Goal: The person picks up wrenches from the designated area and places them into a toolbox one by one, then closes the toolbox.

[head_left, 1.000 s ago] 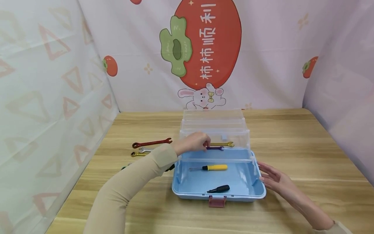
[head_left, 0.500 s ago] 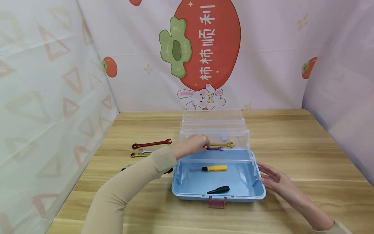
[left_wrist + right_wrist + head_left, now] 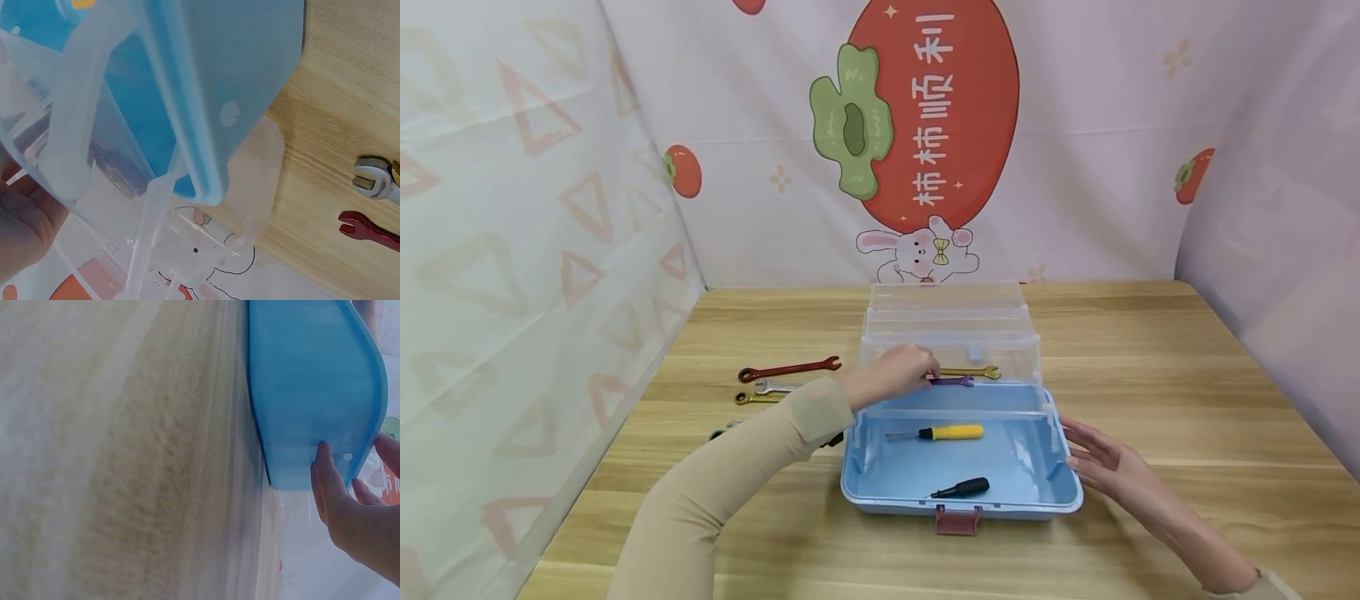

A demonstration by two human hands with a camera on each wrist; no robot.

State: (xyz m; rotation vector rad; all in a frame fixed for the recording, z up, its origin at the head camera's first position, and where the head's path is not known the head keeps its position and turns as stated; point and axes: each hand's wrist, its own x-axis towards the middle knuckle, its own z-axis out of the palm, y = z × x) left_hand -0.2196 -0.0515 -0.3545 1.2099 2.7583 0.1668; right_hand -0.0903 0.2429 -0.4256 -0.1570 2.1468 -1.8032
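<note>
In the head view my left hand [image 3: 897,371] reaches over a clear plastic tray [image 3: 955,411] of the opened toolbox, its fingers curled around one end of a purple wrench [image 3: 953,381]. The wrench's other end points right, close beside a gold wrench [image 3: 973,372]. Seen from the left wrist, the hand [image 3: 28,215] is partly behind the clear plastic. My right hand [image 3: 1108,462] rests against the right side of the blue toolbox [image 3: 1067,500]; the right wrist view shows extended fingertips touching its wall. Inside the base lie a yellow-handled screwdriver [image 3: 955,432] and a black-handled screwdriver [image 3: 966,488].
Left of the toolbox, a red wrench [image 3: 790,368], a silver wrench [image 3: 771,387] and another gold wrench [image 3: 756,398] lie on the wooden table [image 3: 790,533]. Further tools there are partly hidden by the left sleeve [image 3: 737,458]. Behind the toolbox stands its raised clear lid [image 3: 947,296].
Almost nothing differs. My left hand keeps its grip on the purple wrench at the tray, and the right hand stays against the toolbox side.
</note>
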